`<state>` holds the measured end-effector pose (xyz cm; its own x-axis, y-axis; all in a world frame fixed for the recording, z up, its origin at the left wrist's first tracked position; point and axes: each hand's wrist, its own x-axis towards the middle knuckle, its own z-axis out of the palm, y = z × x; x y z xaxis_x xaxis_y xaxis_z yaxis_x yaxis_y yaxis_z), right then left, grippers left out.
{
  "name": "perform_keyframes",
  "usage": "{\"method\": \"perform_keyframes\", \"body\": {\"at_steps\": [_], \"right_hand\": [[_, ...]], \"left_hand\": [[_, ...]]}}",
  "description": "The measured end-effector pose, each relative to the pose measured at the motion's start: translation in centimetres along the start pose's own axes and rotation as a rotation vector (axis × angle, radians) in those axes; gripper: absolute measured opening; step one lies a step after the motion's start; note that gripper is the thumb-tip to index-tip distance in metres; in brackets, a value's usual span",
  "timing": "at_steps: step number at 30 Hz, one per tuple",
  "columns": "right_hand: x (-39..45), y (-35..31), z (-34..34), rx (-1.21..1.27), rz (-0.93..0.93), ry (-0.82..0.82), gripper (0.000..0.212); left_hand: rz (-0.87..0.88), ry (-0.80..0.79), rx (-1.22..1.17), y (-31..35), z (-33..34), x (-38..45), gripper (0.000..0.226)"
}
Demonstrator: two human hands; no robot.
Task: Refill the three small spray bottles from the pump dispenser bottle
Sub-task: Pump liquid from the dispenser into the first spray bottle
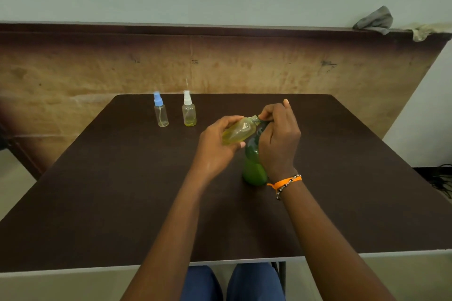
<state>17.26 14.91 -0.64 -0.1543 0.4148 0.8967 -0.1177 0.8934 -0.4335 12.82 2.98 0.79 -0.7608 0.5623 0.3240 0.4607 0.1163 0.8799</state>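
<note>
A green pump dispenser bottle stands on the dark table. My right hand is closed over its dark pump head, hiding most of it. My left hand holds a small uncapped spray bottle tilted, its open neck touching the pump's nozzle; it contains yellowish liquid. At the back of the table stand two capped spray bottles: one with a blue cap that looks nearly empty, and one with a white cap with a little yellow liquid at the bottom.
A worn plywood board stands upright behind the table. A grey cloth lies on its top edge at the right. Cables lie on the floor at the right. My knees show below the front edge.
</note>
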Motion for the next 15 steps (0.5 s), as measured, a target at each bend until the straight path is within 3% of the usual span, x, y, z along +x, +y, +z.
{"method": "perform_keyframes", "body": {"at_steps": [7, 15], "right_hand": [[-0.9, 0.2, 0.3, -0.029, -0.044, 0.053, 0.031], [0.4, 0.1, 0.1, -0.026, 0.032, 0.016, 0.031]], "left_hand": [[-0.005, -0.005, -0.011, -0.4, 0.0, 0.0, 0.053], [-0.009, -0.008, -0.026, -0.4, 0.0, 0.1, 0.052]]}}
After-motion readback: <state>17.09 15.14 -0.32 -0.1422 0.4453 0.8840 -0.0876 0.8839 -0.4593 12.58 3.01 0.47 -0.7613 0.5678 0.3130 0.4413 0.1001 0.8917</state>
